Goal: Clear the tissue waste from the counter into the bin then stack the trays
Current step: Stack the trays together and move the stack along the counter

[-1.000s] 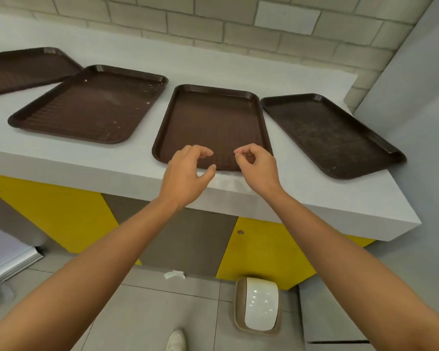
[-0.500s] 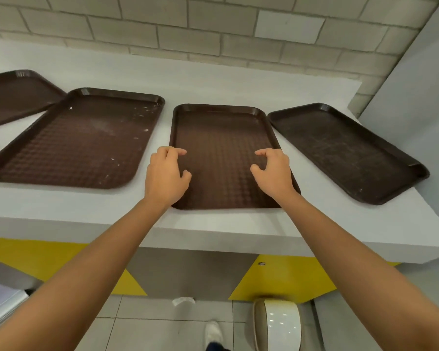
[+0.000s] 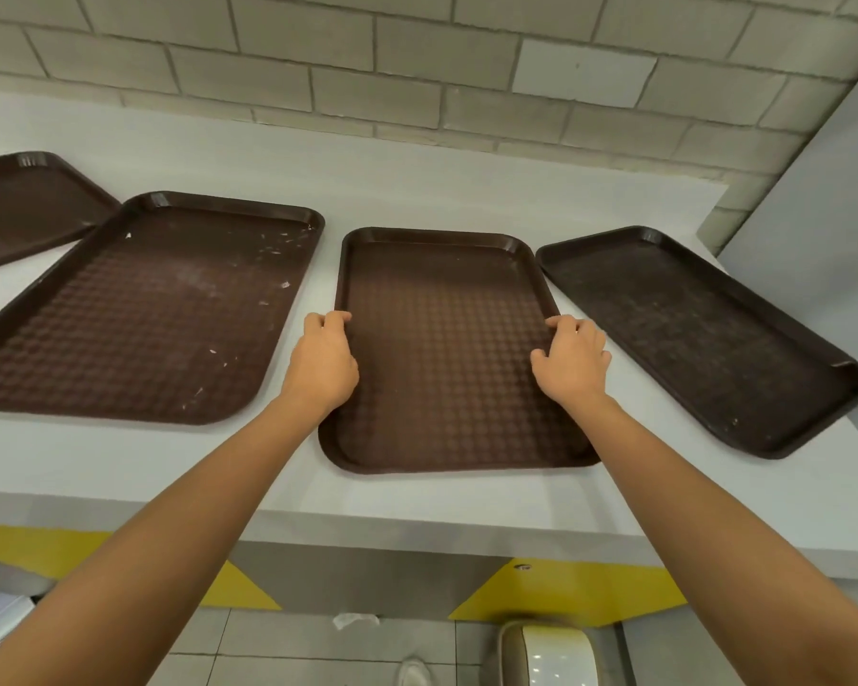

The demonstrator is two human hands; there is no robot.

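Left hand (image 3: 324, 359) and right hand (image 3: 573, 359) gripping long rims of middle tray (image 3: 447, 349), near surface (image 3: 417, 492) front edge

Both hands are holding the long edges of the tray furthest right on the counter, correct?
Not quite. In the head view the left hand and right hand hold the long edges of the second tray from the right; the tray furthest right lies untouched.

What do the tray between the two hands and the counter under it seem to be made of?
The tray looks like moulded brown plastic, matt: a raised waffle pattern on its floor, a rounded one-piece rim. The counter looks like smooth pale laminate or stone composite; its even, seamless top leaves that open.
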